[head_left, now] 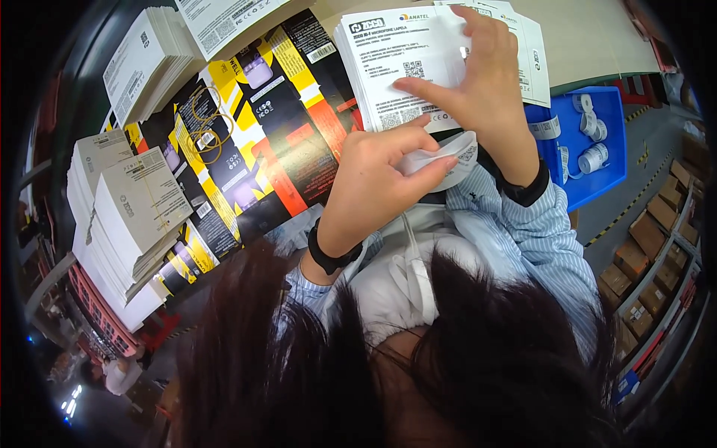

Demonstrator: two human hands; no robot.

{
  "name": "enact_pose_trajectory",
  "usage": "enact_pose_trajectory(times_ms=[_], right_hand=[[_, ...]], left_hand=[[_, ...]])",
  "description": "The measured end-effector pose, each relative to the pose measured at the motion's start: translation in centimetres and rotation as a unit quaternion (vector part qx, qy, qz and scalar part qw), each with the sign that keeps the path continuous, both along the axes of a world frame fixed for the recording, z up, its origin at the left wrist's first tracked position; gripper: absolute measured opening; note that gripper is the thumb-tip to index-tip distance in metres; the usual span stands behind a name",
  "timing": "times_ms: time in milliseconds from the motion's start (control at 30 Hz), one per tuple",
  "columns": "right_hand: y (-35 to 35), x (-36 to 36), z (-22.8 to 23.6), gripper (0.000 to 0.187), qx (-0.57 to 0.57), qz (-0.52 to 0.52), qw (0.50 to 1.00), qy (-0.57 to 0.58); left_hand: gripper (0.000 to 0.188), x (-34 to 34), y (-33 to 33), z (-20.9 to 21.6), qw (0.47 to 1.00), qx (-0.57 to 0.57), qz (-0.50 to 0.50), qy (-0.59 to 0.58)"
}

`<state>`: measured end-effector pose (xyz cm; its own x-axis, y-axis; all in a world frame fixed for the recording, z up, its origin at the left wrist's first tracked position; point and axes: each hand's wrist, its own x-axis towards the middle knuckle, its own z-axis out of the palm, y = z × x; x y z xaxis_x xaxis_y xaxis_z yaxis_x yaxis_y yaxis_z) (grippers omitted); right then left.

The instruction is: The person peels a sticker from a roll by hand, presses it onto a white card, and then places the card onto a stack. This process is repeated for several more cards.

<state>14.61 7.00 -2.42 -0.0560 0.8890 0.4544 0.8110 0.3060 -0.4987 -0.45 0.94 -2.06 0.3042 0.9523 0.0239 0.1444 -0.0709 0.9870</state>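
My left hand [373,175] pinches a curled strip of white labels [464,155] between thumb and fingers, just in front of a stack of white printed leaflets [377,63]. Across the right part of that stack's top sheet lies my right hand [489,93], its thumb and fingers spread apart and touching the paper. Whether a small label sits under its fingertips I cannot tell. More white leaflets [532,67] lie partly behind the right hand. Both wrists wear dark bands.
Right of the stack, a blue bin [609,164] holds several label rolls [594,157]. On the left, black, yellow and orange printed card [280,119] covers the table, with rubber bands [209,138] on it. Leaflet stacks [138,198] stand near the left edge. Shelves with cardboard boxes [646,243] are far right.
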Motion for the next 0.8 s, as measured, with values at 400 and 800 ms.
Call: enact_pose_trajectory(times_ms=[400,800], right_hand=[[-1.7,2.3,1.3,0.058,-0.005,0.217,0.959,-0.184],[-1.0,11.0,2.8,0.041,0.181,0.160,0.957,-0.163]], left_hand=[[0.013,-1.7,0.4,0.7,0.993,-0.052,-0.076,-0.067],[0.010,-4.3,-0.6,3.1,0.968,-0.121,-0.118,-0.187]])
